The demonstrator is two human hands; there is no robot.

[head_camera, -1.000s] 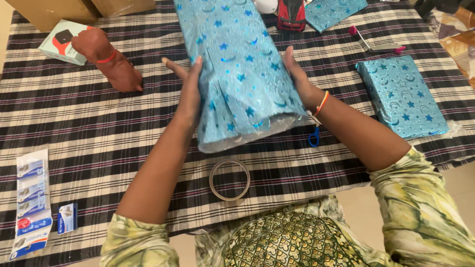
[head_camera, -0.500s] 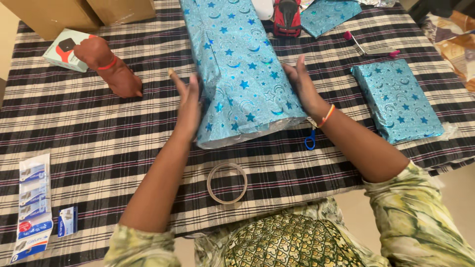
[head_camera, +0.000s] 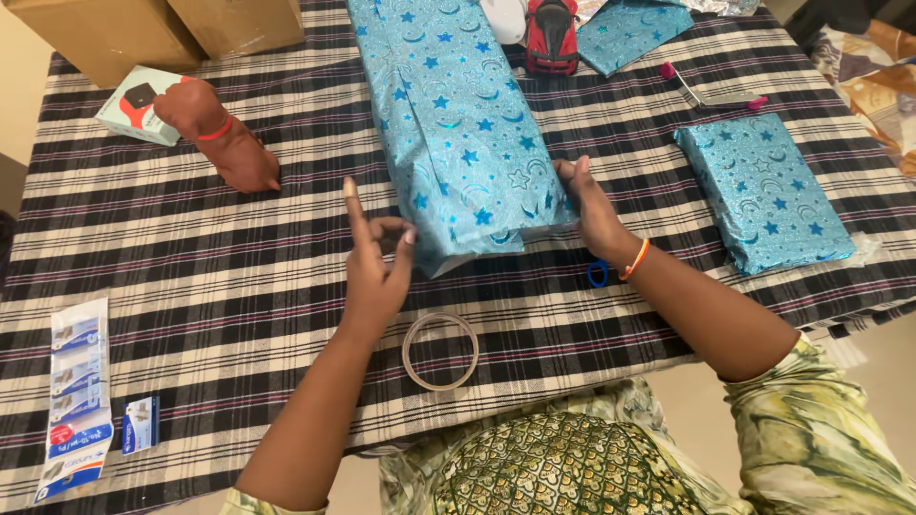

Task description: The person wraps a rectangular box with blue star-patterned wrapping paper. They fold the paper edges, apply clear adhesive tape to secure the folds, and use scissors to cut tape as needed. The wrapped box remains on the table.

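Tape ring [head_camera: 440, 350] lies before long parcel [head_camera: 458, 124]; small parcel [head_camera: 763, 191] right, another's hand [head_camera: 224, 143] left.

A long parcel [head_camera: 458, 124] in blue star-patterned wrap lies mid-worktop; a smaller wrapped parcel [head_camera: 763, 191] sits to its right. A pale green box [head_camera: 138, 103] lies far left before two brown cartons [head_camera: 162, 27]. Blue-and-white blister packs [head_camera: 74, 396] lie near-left, beside a small blue packet [head_camera: 141, 424].

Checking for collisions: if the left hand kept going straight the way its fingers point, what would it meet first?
The left hand points up and away, just left of the long blue star-wrapped parcel. Its raised finger would probably pass beside the parcel's left edge over the checked tablecloth; the curled fingers might brush the parcel's near corner. Depth is unclear.
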